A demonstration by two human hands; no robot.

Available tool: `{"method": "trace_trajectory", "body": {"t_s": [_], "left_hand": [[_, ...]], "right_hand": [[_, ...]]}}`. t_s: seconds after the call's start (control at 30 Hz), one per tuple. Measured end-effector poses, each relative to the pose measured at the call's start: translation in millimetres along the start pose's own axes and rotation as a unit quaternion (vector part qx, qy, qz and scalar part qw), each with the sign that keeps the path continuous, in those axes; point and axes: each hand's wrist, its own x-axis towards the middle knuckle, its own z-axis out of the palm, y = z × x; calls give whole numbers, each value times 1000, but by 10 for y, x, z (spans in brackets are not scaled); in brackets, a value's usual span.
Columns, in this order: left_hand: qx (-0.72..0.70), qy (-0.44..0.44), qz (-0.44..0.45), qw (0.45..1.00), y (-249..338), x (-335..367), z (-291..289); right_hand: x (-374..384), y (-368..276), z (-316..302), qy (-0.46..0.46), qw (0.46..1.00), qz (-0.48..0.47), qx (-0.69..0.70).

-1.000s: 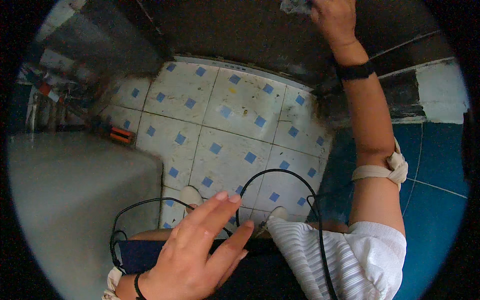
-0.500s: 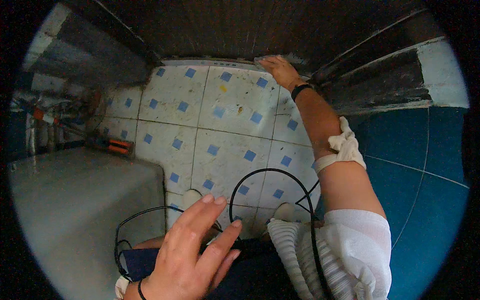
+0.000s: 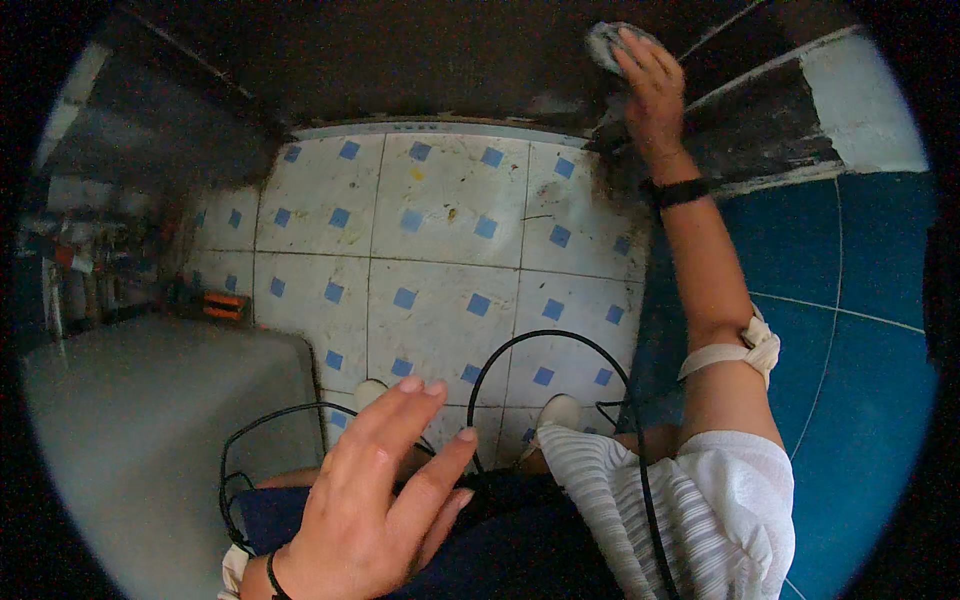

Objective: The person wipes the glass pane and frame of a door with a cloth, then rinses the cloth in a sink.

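My right hand (image 3: 652, 88) reaches up and away to the dark wall, pressing a grey scrubbing pad (image 3: 606, 40) against it near a black ledge. A black band circles that wrist and a white cloth is tied around the elbow. My left hand (image 3: 375, 500) hovers low in front of me, fingers spread and holding nothing, above my dark trousers and a looping black cable (image 3: 545, 340).
White floor tiles with blue squares (image 3: 440, 260) lie below, stained in places. A blue wall (image 3: 850, 330) rises on the right. A grey surface (image 3: 130, 440) fills the lower left, with an orange object (image 3: 222, 306) and clutter beyond it.
My right hand has gone up from the tile edge to the dark wall, the pad under its fingers. The left hand has stayed spread in front of me, drifting slightly.
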Motion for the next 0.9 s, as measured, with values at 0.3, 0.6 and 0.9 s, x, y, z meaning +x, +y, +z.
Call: {"method": "trace_trajectory", "body": {"t_s": [0.3, 0.6, 0.9], "left_hand": [[-10, -42, -2, 999, -70, 253, 86], [21, -44, -38, 998, 18, 226, 63], [6, -57, -25, 998, 81, 181, 89]], "right_hand": [[-829, -527, 900, -202, 976, 81, -1], [-1108, -671, 1168, -339, 914, 195, 112], [-741, -396, 588, -197, 977, 83, -27]]}}
